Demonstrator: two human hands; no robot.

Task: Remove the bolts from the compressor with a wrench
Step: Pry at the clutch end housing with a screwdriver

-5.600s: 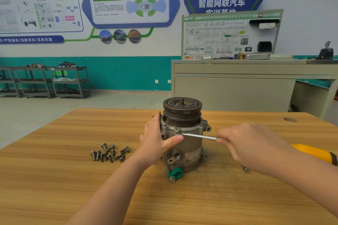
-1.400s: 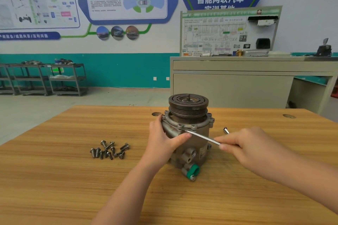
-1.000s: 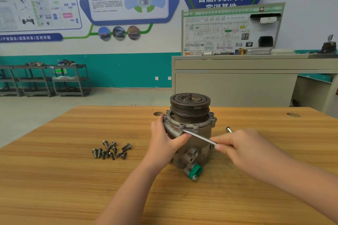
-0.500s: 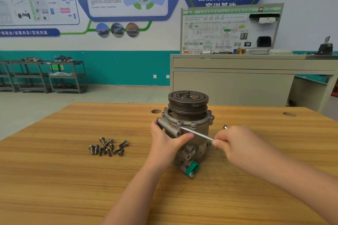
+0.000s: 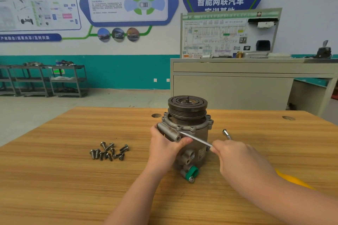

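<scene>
A grey metal compressor (image 5: 197, 139) with a dark pulley on top stands upright on the wooden table (image 5: 73, 179). My left hand (image 5: 165, 147) grips its left side, thumb against the front. My right hand (image 5: 236, 159) holds the handle end of a thin silver wrench (image 5: 196, 138). The wrench's far end sits at a bolt on the compressor's upper flange. Several removed bolts (image 5: 109, 151) lie in a loose pile left of the compressor.
A small metal tool end (image 5: 225, 133) pokes up behind my right hand. A yellow handle (image 5: 292, 179) lies on the table under my right forearm. A green cap (image 5: 192, 172) sticks out at the compressor's base. A grey cabinet (image 5: 237, 87) stands beyond the table.
My right hand has swung the wrench handle toward me and to the right, then back a little. The compressor has turned slightly on the table under my left hand.
</scene>
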